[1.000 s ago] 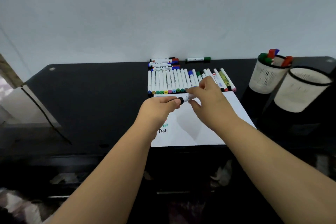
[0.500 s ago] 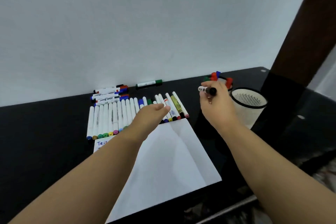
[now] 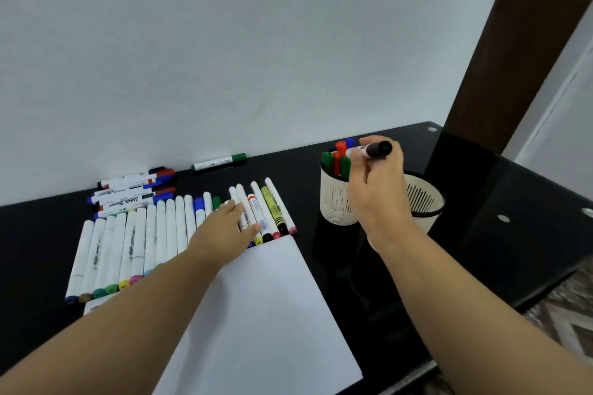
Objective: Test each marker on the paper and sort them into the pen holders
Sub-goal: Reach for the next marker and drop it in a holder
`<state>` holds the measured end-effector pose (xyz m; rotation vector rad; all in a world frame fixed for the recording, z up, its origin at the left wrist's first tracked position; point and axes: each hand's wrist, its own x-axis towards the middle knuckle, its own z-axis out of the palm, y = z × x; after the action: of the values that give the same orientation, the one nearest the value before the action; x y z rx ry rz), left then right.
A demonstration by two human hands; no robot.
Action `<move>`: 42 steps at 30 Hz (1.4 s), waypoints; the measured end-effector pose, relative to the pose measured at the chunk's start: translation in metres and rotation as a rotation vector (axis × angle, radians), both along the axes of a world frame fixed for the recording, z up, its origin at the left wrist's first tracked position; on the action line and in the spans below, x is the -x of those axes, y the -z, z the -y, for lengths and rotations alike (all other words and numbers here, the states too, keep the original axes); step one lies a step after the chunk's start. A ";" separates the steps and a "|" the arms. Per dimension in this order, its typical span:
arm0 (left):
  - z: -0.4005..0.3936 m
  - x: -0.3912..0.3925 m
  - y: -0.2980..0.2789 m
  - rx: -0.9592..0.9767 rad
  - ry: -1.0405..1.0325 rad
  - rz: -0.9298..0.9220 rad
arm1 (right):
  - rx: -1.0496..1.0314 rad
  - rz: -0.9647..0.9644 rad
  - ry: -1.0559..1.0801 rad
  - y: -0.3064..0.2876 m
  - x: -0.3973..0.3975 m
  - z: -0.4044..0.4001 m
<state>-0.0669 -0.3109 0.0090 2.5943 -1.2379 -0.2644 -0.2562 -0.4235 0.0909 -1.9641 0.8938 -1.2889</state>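
Note:
My right hand point(image 3: 377, 189) grips a white marker with a black cap point(image 3: 373, 149), held level above the two white mesh pen holders. The left holder point(image 3: 333, 202) has several red, green and blue markers standing in it; the right holder point(image 3: 423, 202) shows no markers inside and is partly hidden by my hand. My left hand point(image 3: 221, 231) lies with straight fingers on the row of markers point(image 3: 154, 234) laid side by side at the far edge of the white paper point(image 3: 263, 314).
A pile of whiteboard markers point(image 3: 134, 189) and a lone green-capped marker point(image 3: 219, 162) lie against the white wall. The black glass table point(image 3: 513, 218) ends at the right, beside a dark brown post point(image 3: 513, 42).
My hands have parted from capping the marker. The right hand carried it right and up over the holders. The left hand moved onto the marker row. My view swung right.

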 end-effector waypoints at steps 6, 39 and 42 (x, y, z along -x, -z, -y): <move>0.001 -0.002 0.008 0.025 0.014 0.028 | 0.003 -0.184 0.084 -0.003 -0.004 0.007; 0.001 -0.006 0.005 -0.041 0.035 0.002 | 0.115 -0.832 0.030 -0.024 -0.018 0.023; 0.003 -0.005 -0.002 -0.073 0.032 0.028 | 0.152 -0.821 0.038 -0.026 -0.016 0.020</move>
<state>-0.0617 -0.3136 0.0109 2.6496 -1.3037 -0.2854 -0.2402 -0.4439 0.1173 -2.6567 1.2236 -0.5382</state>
